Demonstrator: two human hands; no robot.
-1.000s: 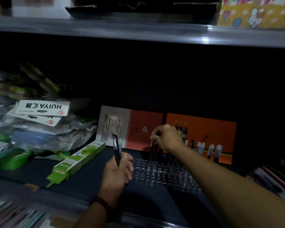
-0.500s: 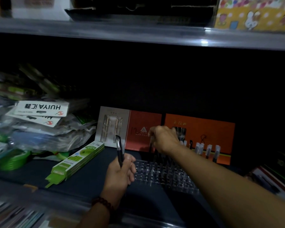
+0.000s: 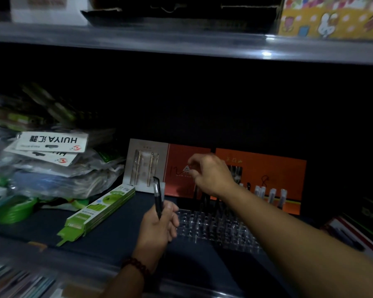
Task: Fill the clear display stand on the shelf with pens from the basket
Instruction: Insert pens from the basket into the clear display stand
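Observation:
The clear display stand (image 3: 215, 229) lies on the dark shelf, its grid of holes mostly bare. Several dark pens (image 3: 205, 198) stand in its back row, and several light-capped pens (image 3: 271, 194) stand further right. My left hand (image 3: 157, 229) is shut on a black pen (image 3: 157, 198), held upright just left of the stand. My right hand (image 3: 211, 175) hovers above the back-row pens with fingers apart and nothing in it. No basket is in view.
Orange and grey pen boxes (image 3: 261, 177) lean against the back behind the stand. A green flat box (image 3: 99, 211) lies to the left, beside a heap of plastic-wrapped packs (image 3: 47, 168). An upper shelf edge (image 3: 181, 44) runs overhead. A red-edged box (image 3: 353, 235) sits at right.
My right hand has let go of the pen it was setting in the back row and lifted up with fingers spread. The left hand stays put with its pen.

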